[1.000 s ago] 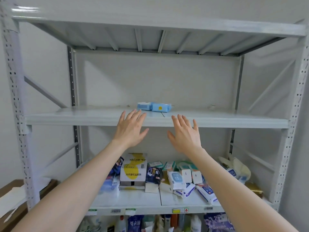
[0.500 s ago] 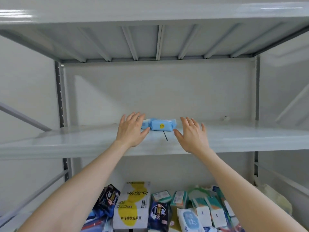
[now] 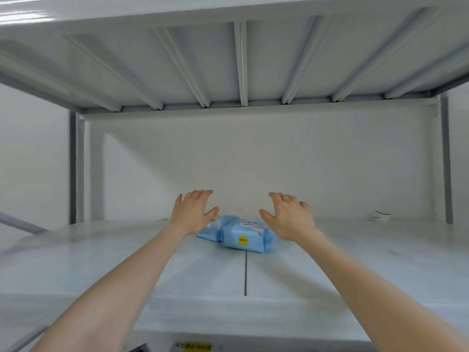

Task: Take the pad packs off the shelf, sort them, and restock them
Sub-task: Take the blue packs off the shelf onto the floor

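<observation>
Blue pad packs point(image 3: 237, 235) (two, side by side) lie mid-shelf point(image 3: 355, 262), straddling panel seam; left hand point(image 3: 192, 214) and right hand point(image 3: 288, 218) hover just above, fingers spread, gripping nothing.

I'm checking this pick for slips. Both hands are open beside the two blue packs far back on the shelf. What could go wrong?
1. The left hand and right hand flank two loose blue packs; squeezed together, one may well slip out or get pushed toward the back wall.
2. The packs look soft, so a hard squeeze at full reach could crush them.
</observation>
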